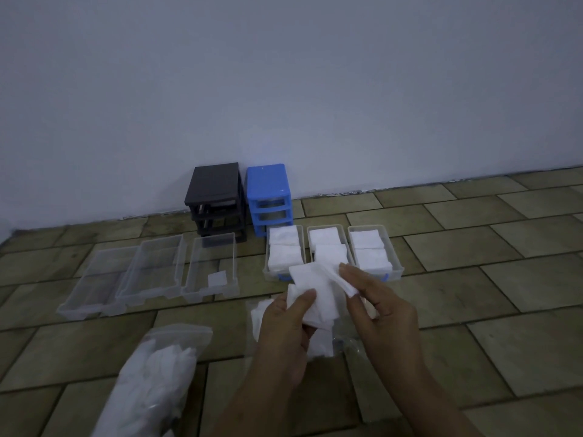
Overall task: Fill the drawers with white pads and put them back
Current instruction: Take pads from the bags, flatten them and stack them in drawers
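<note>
Hands at work over a tiled floor: the left hand [288,316] grips a small stack of white square pads [312,294] while the right hand [375,298] pinches one off the top. Three clear plastic drawers with blue handles [396,266] sit filled; three clear drawers on the left [151,269] are nearly empty, one holding a single pad; black drawer frame [217,197] and blue drawer frame [269,197] await them

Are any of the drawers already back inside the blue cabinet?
No, the blue cabinet has three open slots, and its three pad-filled drawers sit on the floor in front of it.
</note>
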